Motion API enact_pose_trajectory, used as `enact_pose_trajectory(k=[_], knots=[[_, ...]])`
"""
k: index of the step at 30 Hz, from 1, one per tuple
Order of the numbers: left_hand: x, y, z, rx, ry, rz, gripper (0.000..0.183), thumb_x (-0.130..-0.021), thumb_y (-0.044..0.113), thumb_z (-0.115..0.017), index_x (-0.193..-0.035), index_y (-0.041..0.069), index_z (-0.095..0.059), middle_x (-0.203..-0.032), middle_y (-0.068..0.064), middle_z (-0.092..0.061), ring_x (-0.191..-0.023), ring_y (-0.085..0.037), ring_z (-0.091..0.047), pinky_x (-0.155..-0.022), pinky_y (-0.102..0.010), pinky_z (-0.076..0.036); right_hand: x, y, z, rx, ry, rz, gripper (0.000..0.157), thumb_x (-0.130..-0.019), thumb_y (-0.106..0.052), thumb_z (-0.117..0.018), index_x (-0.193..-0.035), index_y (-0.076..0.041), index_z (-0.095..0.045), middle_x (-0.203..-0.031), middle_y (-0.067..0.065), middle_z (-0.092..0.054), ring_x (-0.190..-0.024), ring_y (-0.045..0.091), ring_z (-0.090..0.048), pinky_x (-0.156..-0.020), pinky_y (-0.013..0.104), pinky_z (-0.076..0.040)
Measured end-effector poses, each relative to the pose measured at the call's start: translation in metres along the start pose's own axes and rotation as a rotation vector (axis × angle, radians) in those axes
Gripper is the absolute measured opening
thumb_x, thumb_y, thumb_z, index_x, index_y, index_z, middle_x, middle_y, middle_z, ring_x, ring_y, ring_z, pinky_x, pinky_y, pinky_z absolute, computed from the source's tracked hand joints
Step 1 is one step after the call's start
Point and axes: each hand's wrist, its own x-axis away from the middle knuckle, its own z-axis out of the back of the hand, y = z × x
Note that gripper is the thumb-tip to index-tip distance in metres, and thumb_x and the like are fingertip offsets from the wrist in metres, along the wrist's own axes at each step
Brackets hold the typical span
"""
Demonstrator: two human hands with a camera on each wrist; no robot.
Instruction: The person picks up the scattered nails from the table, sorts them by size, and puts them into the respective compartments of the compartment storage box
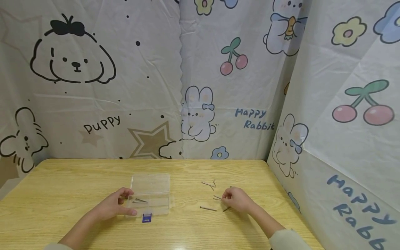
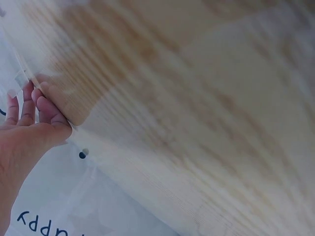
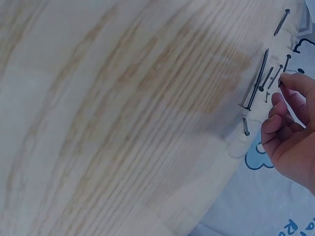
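In the head view my left hand holds the left side of a clear plastic box, thumb at its front corner and fingers bent along the side. The box is divided inside, its lid lies back, and a blue latch sticks out in front. A few nails lie in a left compartment. My right hand is low over loose nails on the right, thumb and forefinger pinching a nail mostly hidden by the fingers. One long nail lies just left of this hand; other nails show beside it in the right wrist view.
The wood-grain table carries the box and the scattered nails. Several more nails lie further back, some crossing. A printed cloth hangs behind the table and along its right side.
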Motion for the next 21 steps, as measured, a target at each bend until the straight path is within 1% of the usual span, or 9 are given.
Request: enact_pose_trajectory(k=[6, 9, 21], knots=[[0.0, 0.0, 0.0, -0.007, 0.002, 0.01, 0.074, -0.074, 0.034, -0.079, -0.128, -0.002, -0.042, -0.129, -0.019, -0.048, -0.116, -0.036, -0.046, -0.1, -0.053, -0.04, -0.006, -0.007, -0.002, -0.008, -0.01, 0.013, 0.008, -0.087, -0.012, -0.061, -0.079, -0.011, -0.065, -0.072, -0.005, -0.052, -0.066, 0.008, -0.043, -0.056, 0.02, -0.037], [0.0, 0.0, 0.0, -0.01, 0.003, 0.014, 0.075, -0.073, 0.034, -0.079, -0.128, -0.002, -0.042, -0.129, -0.019, -0.047, -0.116, -0.036, -0.046, -0.1, -0.052, -0.04, -0.011, -0.011, -0.004, 0.002, -0.011, 0.025, 0.009, -0.086, -0.012, -0.061, -0.079, -0.012, -0.065, -0.072, -0.005, -0.051, -0.067, 0.008, -0.043, -0.058, 0.021, -0.037], [0.0, 0.0, -0.001, -0.007, 0.008, -0.011, 0.075, -0.073, 0.034, -0.079, -0.128, -0.002, -0.042, -0.129, -0.018, -0.048, -0.117, -0.036, -0.046, -0.1, -0.051, -0.04, -0.023, -0.034, -0.013, -0.01, -0.017, 0.079, 0.009, -0.085, -0.011, -0.059, -0.079, -0.011, -0.066, -0.073, -0.005, -0.052, -0.068, 0.008, -0.044, -0.061, 0.022, -0.038]])
